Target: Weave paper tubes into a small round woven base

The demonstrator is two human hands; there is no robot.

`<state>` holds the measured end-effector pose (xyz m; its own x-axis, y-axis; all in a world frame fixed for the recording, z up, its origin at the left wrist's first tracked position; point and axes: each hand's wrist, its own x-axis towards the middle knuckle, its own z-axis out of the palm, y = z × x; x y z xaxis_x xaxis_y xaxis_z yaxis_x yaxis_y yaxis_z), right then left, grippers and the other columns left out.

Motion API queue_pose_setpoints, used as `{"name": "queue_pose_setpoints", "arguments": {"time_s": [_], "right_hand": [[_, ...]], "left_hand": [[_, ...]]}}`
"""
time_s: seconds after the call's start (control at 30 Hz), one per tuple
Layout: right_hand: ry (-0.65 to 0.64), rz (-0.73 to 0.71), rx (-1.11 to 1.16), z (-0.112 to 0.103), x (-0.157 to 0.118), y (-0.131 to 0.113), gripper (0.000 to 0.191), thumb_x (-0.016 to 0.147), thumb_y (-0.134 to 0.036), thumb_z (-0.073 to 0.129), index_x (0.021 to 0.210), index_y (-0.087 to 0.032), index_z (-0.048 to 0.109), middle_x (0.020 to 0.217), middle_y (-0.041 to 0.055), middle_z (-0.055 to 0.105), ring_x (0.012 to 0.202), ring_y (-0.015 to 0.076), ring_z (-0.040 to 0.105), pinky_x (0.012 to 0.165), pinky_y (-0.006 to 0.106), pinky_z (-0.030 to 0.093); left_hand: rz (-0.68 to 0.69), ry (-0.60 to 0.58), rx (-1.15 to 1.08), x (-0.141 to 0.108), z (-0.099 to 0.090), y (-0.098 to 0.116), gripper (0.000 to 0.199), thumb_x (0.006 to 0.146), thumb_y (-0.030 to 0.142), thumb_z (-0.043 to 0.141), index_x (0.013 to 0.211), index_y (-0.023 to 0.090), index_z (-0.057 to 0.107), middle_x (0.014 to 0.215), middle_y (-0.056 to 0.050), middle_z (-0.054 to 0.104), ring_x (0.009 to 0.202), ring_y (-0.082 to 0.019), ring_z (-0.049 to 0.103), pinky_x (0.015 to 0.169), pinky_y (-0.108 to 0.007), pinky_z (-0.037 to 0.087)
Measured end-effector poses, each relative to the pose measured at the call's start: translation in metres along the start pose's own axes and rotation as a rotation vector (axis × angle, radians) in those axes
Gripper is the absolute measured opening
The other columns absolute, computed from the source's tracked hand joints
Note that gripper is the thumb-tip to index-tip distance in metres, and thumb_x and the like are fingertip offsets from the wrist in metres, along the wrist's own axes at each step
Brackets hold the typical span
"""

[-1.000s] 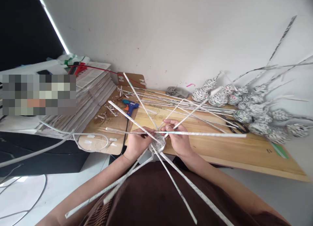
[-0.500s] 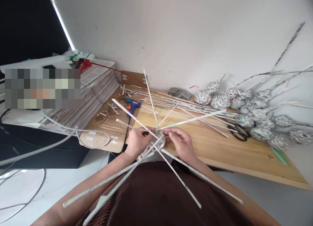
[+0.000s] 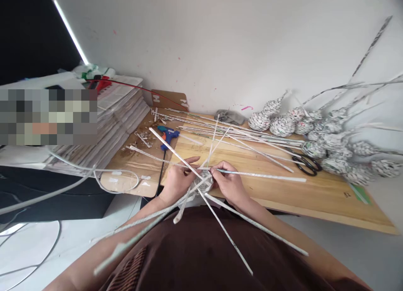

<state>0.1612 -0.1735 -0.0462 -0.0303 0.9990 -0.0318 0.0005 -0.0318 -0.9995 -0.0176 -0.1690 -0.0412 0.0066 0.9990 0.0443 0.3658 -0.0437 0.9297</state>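
Between my hands, close to my body, is a small woven newspaper piece (image 3: 206, 183) with several long rolled-paper sticks fanning out from it. On its left side, my left hand (image 3: 180, 181) is closed around the edge, with the index finger reaching forward over the sticks. My right hand (image 3: 229, 181) pinches a paper stick (image 3: 267, 175) between thumb and fingertips, right by the weave; this stick points right over the table. Other sticks cross over my forearms and the dark apron (image 3: 214, 249). The fingertips partly hide the weave.
Loose paper sticks (image 3: 201, 131) lie across the wooden table (image 3: 315, 198). Black scissors (image 3: 307, 165) and several woven gourd shapes (image 3: 281, 122) sit to the right. A blue glue gun (image 3: 170, 136) rests on cardboard at left, near a tall stack of newspapers (image 3: 126, 110) and a white cable (image 3: 71, 162).
The stick in my right hand has swung down from slanting upward to nearly level. Another upright stick now leans right, and a stick on the left extends farther out.
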Motion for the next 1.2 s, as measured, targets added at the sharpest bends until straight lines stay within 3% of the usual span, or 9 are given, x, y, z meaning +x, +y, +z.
{"name": "queue_pose_setpoints", "arguments": {"time_s": [0.2,0.3,0.4,0.57,0.77,1.2], "right_hand": [[-0.048,-0.116,-0.053,-0.002,-0.003,0.0,0.02,0.087,-0.036,0.063,0.076,-0.02,0.057,0.071,-0.0009,0.061,0.059,0.0118,0.054,0.055,0.023,0.045],[-0.074,-0.168,-0.056,-0.001,-0.004,-0.002,0.017,0.087,-0.033,0.063,0.077,-0.02,0.058,0.083,0.0023,0.067,0.069,0.0134,0.06,0.063,0.024,0.048],[-0.073,-0.151,-0.03,0.0,-0.005,-0.005,0.016,0.086,-0.033,0.064,0.08,-0.02,0.061,0.079,0.0015,0.066,0.068,0.0133,0.06,0.062,0.024,0.048],[-0.097,-0.057,0.033,-0.001,-0.006,-0.004,0.023,0.085,-0.041,0.067,0.088,-0.019,0.069,0.08,0.0027,0.069,0.069,0.0155,0.062,0.061,0.025,0.05],[-0.115,-0.163,-0.052,-0.004,-0.005,-0.001,0.022,0.09,-0.039,0.063,0.094,-0.021,0.075,0.091,0.005,0.074,0.085,0.0198,0.068,0.076,0.028,0.053],[-0.06,-0.162,-0.143,-0.002,-0.002,-0.005,0.022,0.088,-0.036,0.062,0.079,-0.018,0.07,0.075,0.0036,0.069,0.068,0.0164,0.062,0.064,0.026,0.048]], "left_hand": [[-0.024,-0.091,-0.182,0.001,0.0,0.006,0.044,0.075,0.036,0.075,0.113,0.015,0.071,0.096,-0.009,0.079,0.09,-0.024,0.074,0.08,-0.032,0.058],[-0.01,-0.116,-0.148,0.002,0.001,0.003,0.027,0.075,0.037,0.075,0.093,0.017,0.077,0.085,-0.006,0.079,0.08,-0.022,0.074,0.073,-0.029,0.059],[-0.035,-0.059,-0.109,0.003,0.003,-0.002,0.02,0.073,0.035,0.076,0.082,0.017,0.077,0.073,-0.004,0.077,0.069,-0.02,0.073,0.064,-0.026,0.057],[-0.006,0.014,-0.114,0.004,0.006,-0.004,0.022,0.073,0.034,0.078,0.085,0.016,0.078,0.076,-0.005,0.078,0.07,-0.019,0.073,0.064,-0.025,0.057],[0.047,-0.028,-0.119,0.005,0.005,-0.002,0.017,0.073,0.03,0.078,0.083,0.017,0.079,0.078,-0.005,0.078,0.071,-0.02,0.073,0.068,-0.026,0.058],[0.059,-0.008,-0.14,0.002,0.012,-0.001,0.02,0.074,0.035,0.077,0.083,0.017,0.076,0.079,-0.004,0.077,0.069,-0.016,0.07,0.064,-0.023,0.054]]}}
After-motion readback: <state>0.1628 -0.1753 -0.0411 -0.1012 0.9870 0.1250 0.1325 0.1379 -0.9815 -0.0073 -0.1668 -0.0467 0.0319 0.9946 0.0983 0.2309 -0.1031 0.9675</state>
